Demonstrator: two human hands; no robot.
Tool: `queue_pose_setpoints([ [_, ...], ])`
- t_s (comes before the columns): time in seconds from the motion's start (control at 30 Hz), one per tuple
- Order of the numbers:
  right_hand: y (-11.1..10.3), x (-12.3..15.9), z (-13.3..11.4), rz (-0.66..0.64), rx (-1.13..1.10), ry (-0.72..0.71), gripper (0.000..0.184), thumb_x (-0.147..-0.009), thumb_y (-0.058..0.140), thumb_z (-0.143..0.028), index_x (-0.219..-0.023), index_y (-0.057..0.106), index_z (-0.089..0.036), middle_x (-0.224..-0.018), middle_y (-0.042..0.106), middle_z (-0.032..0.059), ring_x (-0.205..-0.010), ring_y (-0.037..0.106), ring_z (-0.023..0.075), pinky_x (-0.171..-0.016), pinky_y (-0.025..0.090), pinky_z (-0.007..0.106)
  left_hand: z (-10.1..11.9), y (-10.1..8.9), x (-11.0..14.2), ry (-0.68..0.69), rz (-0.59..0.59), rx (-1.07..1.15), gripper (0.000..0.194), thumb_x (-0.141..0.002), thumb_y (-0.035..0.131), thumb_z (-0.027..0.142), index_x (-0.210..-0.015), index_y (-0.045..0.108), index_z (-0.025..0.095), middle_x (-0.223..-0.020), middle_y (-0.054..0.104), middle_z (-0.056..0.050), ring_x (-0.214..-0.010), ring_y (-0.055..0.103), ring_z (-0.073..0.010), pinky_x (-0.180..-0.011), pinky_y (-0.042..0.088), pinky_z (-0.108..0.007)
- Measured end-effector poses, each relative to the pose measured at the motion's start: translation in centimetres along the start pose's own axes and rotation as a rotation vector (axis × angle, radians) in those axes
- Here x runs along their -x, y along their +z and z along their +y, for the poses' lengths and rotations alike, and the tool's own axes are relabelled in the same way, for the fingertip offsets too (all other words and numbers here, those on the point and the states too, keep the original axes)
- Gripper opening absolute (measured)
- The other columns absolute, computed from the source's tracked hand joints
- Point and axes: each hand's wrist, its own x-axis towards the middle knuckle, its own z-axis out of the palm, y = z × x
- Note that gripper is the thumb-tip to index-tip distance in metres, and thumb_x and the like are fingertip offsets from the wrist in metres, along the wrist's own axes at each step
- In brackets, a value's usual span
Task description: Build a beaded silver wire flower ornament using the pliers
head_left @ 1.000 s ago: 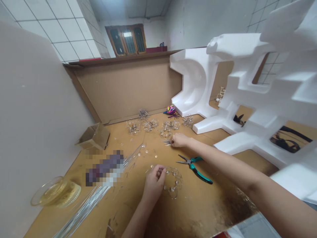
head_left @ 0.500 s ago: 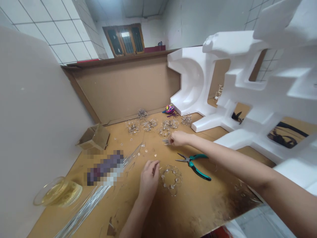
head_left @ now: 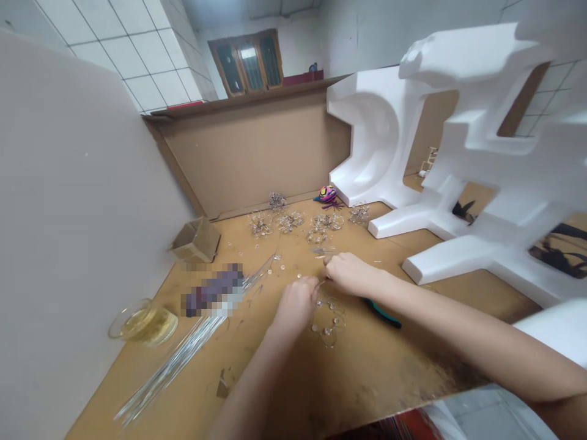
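Note:
My left hand [head_left: 297, 304] and my right hand [head_left: 349, 274] meet above the tan worktable [head_left: 367, 373], fingers pinched around a thin wire [head_left: 321, 283]. Just below them lies a ring of wire and clear beads [head_left: 329, 322], partly under my left hand. The teal handles of a pair of pliers [head_left: 383, 315] show under my right forearm, the rest hidden. A small metal tool [head_left: 323, 250] lies just beyond my right hand. Several clear beaded wire flowers [head_left: 290, 222] sit farther off, with loose beads scattered around.
White foam packing blocks [head_left: 389, 140] stand at right, a cardboard sheet [head_left: 252, 153] behind. At left are a small cardboard box [head_left: 195, 241], a pixelated object [head_left: 213, 290], a bundle of wire rods [head_left: 174, 360] and a glass dish [head_left: 144, 324]. A colourful toy [head_left: 327, 194] sits far back.
My right hand has left the metal tool and moved left to meet my left hand, which has risen above the beaded ring. My right forearm now covers most of the pliers.

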Motion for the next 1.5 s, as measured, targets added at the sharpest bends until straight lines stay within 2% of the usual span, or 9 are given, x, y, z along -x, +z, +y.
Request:
queue_pose_setpoints([
  [0.13, 0.5, 0.6, 0.6, 0.013, -0.159, 0.031, 0.019, -0.076, 0.049, -0.014, -0.073, 0.068, -0.013, -0.077, 0.067, 0.0114, -0.076, 0.061, 0.0205, -0.067, 0.041, 0.027, -1.0, -0.5, 0.0, 0.017, -0.027, 0.16, 0.02, -0.082, 0.041, 0.024, -0.07, 0.057, 0.02, -0.067, 0.061, -0.003, -0.064, 0.056, -0.0166, -0.058, 0.038, -0.025],
  [0.23, 0.9, 0.8, 1.0, -0.022, -0.33, 0.042, 0.022, -0.083, 0.047, -0.025, -0.081, 0.066, -0.014, -0.071, 0.067, 0.0046, -0.064, 0.061, 0.0125, -0.06, 0.043, 0.022, -1.5, -0.7, 0.1, -0.108, -0.102, 0.624, 0.017, -0.08, 0.047, 0.032, -0.073, 0.054, 0.019, -0.059, 0.055, 0.003, -0.047, 0.047, -0.0107, -0.049, 0.037, -0.022],
  [0.33, 1.6, 0.9, 1.1, -0.021, -0.782, 0.117, 0.032, -0.081, 0.051, -0.04, -0.087, 0.064, -0.012, -0.073, 0.067, 0.0041, -0.057, 0.059, 0.0091, -0.056, 0.047, 0.022, -1.8, -0.6, 0.4, -0.213, -0.14, 1.066, 0.019, -0.075, 0.056, 0.035, -0.075, 0.053, 0.017, -0.062, 0.055, 0.003, -0.043, 0.042, -0.0067, -0.046, 0.036, -0.021],
  [0.4, 2.0, 1.1, 1.1, -0.015, -1.157, 0.204, 0.037, -0.07, 0.063, -0.045, -0.081, 0.064, -0.01, -0.072, 0.065, 0.0037, -0.055, 0.058, 0.0086, -0.054, 0.048, 0.023, -2.0, -0.5, 0.7, -0.246, -0.148, 1.192, 0.02, -0.073, 0.061, 0.035, -0.076, 0.054, 0.016, -0.065, 0.057, 0.002, -0.044, 0.041, -0.0054, -0.045, 0.034, -0.019],
  [0.47, 2.3, 1.3, 1.0, -0.045, -1.353, 0.257, 0.037, -0.061, 0.071, -0.044, -0.076, 0.064, -0.011, -0.068, 0.063, 0.0021, -0.053, 0.056, 0.0081, -0.052, 0.048, 0.023, -2.2, -0.3, 0.9, -0.275, -0.17, 1.236, 0.021, -0.071, 0.064, 0.034, -0.076, 0.055, 0.016, -0.062, 0.056, 0.003, -0.044, 0.041, -0.0051, -0.044, 0.034, -0.019],
  [0.67, 2.5, 1.9, 1.1, -0.105, -1.344, 0.262, 0.034, -0.061, 0.073, -0.041, -0.074, 0.065, -0.011, -0.056, 0.06, -0.0008, -0.049, 0.054, 0.008, -0.048, 0.044, 0.021, -2.3, 0.1, 1.1, -0.278, -0.211, 1.159, 0.024, -0.07, 0.065, 0.038, -0.07, 0.054, 0.016, -0.047, 0.045, 0.008, -0.04, 0.039, -0.005, -0.044, 0.033, -0.018],
  [0.87, 4.6, 2.1, 0.8, -0.042, -1.446, 0.218, 0.031, -0.065, 0.071, -0.04, -0.078, 0.064, -0.012, -0.058, 0.061, -0.0007, -0.05, 0.056, 0.0095, -0.052, 0.047, 0.024, -2.0, 0.9, 1.3, -0.285, -0.102, 1.154, 0.025, -0.073, 0.061, 0.04, -0.074, 0.051, 0.017, -0.044, 0.047, 0.008, -0.04, 0.043, -0.0067, -0.045, 0.038, -0.019],
  [1.2, 4.9, 2.7, 1.2, -0.031, -1.464, 0.192, 0.028, -0.068, 0.069, -0.036, -0.082, 0.065, -0.012, -0.061, 0.061, 0.0003, -0.051, 0.056, 0.0098, -0.053, 0.046, 0.025, -2.1, 1.2, 1.2, -0.281, -0.16, 1.194, 0.023, -0.075, 0.06, 0.038, -0.076, 0.051, 0.016, -0.064, 0.058, 0.003, -0.041, 0.048, -0.0053, -0.043, 0.04, -0.019],
  [1.5, 5.0, 2.5, 0.7, 0.076, -1.43, 0.201, 0.027, -0.07, 0.066, -0.038, -0.077, 0.063, -0.013, -0.055, 0.059, -0.0014, -0.049, 0.053, 0.0089, -0.051, 0.043, 0.023, -1.9, 0.8, 1.4, -0.243, -0.156, 1.202, 0.023, -0.076, 0.058, 0.038, -0.075, 0.05, 0.017, -0.064, 0.056, 0.004, -0.045, 0.05, -0.0067, -0.046, 0.043, -0.02],
])
